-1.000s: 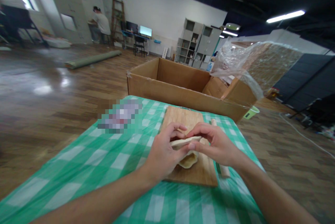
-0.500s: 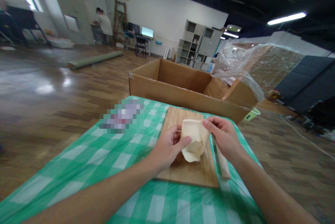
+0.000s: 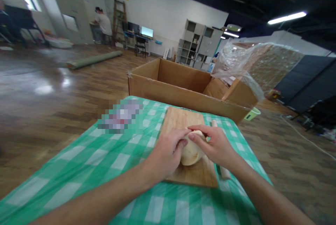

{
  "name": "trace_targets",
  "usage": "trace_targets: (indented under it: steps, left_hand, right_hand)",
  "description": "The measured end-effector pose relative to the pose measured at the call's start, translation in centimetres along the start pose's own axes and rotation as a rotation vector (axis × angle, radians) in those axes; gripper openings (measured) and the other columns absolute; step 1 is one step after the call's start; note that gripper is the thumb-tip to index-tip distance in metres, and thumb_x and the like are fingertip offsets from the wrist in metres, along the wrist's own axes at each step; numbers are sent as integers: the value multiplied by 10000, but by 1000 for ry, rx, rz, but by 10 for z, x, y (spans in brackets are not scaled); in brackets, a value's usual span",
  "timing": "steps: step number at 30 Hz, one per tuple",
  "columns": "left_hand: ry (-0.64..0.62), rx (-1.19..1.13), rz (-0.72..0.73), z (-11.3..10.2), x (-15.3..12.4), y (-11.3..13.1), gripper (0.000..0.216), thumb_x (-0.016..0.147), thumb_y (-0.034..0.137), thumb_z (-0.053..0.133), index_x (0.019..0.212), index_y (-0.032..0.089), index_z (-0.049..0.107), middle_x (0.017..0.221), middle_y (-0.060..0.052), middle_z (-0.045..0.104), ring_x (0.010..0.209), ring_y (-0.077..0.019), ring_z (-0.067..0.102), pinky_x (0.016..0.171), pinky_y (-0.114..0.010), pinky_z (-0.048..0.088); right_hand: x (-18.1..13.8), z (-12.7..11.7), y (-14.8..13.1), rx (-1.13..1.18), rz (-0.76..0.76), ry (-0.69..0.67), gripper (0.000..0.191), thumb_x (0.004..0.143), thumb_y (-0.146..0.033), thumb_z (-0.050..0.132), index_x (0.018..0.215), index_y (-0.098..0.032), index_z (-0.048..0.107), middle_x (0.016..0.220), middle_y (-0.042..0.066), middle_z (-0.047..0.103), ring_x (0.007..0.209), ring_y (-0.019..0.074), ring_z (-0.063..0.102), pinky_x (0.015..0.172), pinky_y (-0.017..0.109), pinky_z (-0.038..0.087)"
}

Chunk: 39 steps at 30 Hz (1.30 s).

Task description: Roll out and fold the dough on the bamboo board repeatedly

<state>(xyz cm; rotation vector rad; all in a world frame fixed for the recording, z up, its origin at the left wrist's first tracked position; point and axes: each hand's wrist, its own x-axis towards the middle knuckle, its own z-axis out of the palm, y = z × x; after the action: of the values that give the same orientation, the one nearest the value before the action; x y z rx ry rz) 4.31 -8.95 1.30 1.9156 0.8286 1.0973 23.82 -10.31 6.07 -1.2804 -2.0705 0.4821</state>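
Observation:
A pale lump of folded dough (image 3: 190,153) lies on a wooden cutting board (image 3: 183,118) on the green-and-white checked tablecloth (image 3: 105,162). My left hand (image 3: 165,153) presses on the dough's left side with curled fingers. My right hand (image 3: 214,144) covers its right side, fingers bent over the top. Both hands close around the dough from above. A wooden rolling pin (image 3: 224,172) lies along the board's right edge, mostly hidden under my right hand.
A large open cardboard box (image 3: 183,88) stands just beyond the table, with clear plastic wrap (image 3: 249,63) at its right. A blurred patch (image 3: 119,116) sits left of the board. A person (image 3: 102,23) stands far off at a desk. A rolled mat (image 3: 91,59) lies on the wood floor.
The dough sheet was lifted and held up half a second ago. It is now folded into a lump and pressed down on the board under both hands.

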Motion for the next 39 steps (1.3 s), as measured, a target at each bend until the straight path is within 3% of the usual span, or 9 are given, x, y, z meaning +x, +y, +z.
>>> trace_targets:
  steps: [4, 7, 13, 19, 25, 29, 32, 34, 39]
  left_hand:
    - [93, 11, -3, -4, 1, -2, 330, 978, 241, 543, 1305, 262, 582, 1155, -53, 754, 1091, -240, 702, 955, -393, 525]
    - [148, 34, -29, -14, 6, 0, 285, 960, 309, 605, 1237, 245, 605, 1073, -48, 764, 1005, -241, 717, 891, -373, 537]
    - [94, 110, 14, -21, 10, -5, 247, 975, 411, 605, 1121, 264, 740, 1118, -37, 771, 1047, -242, 704, 925, -347, 521]
    - [14, 86, -33, -18, 11, -13, 272, 984, 372, 575, 1158, 301, 773, 1164, -19, 786, 1067, -246, 720, 930, -337, 527]
    - [10, 60, -72, -23, 13, -10, 274, 989, 393, 572, 1073, 270, 801, 1013, -5, 814, 890, -230, 746, 805, -314, 539]
    - [2, 30, -74, -21, 12, -7, 265, 994, 420, 578, 1097, 250, 753, 1065, -13, 794, 946, -218, 734, 829, -303, 529]
    - [1, -48, -117, -18, 10, -9, 338, 982, 451, 601, 1244, 238, 629, 1088, -29, 777, 942, -213, 731, 774, -292, 539]
    - [-27, -111, -165, -17, 10, -12, 417, 973, 485, 611, 1304, 235, 567, 1066, -30, 773, 896, -205, 730, 716, -279, 539]
    - [-26, -22, -151, -18, 13, -19, 328, 947, 491, 641, 1081, 202, 722, 992, -29, 775, 874, -206, 699, 751, -280, 523]
  right_hand:
    - [-2, 3, 0, 135, 71, 47, 356, 989, -500, 593, 1055, -233, 819, 864, 39, 788, 696, 203, 667, 583, 295, 464]
    - [-1, 6, 5, 238, 133, 123, 383, 976, -529, 605, 984, -218, 828, 753, 28, 754, 630, 190, 639, 540, 283, 453]
    - [-4, 22, 19, 286, 126, 141, 340, 916, -516, 709, 1102, -253, 815, 1040, 67, 808, 877, 275, 743, 757, 373, 589]
    - [-13, 39, 30, 287, 115, 150, 423, 997, -526, 581, 1262, -245, 754, 1240, 87, 758, 1113, 315, 713, 959, 449, 564]
    - [-10, 44, 26, 543, 204, 169, 464, 985, -600, 560, 1103, -228, 813, 1049, 70, 796, 915, 275, 736, 782, 367, 589]
    - [-10, 43, 23, 682, 227, 101, 447, 940, -581, 652, 1180, -229, 786, 1028, 68, 795, 876, 255, 731, 732, 342, 585]
    - [-11, 40, 21, 587, 179, 83, 388, 910, -526, 715, 1178, -255, 786, 1050, 58, 798, 893, 254, 727, 736, 342, 577]
    - [-11, 39, 20, 483, 158, 141, 326, 919, -496, 710, 1121, -259, 806, 1060, 57, 799, 902, 254, 726, 741, 343, 572]
    - [-9, 39, 18, 430, 168, 267, 276, 934, -436, 691, 1050, -218, 813, 965, 51, 802, 818, 222, 713, 694, 314, 549]
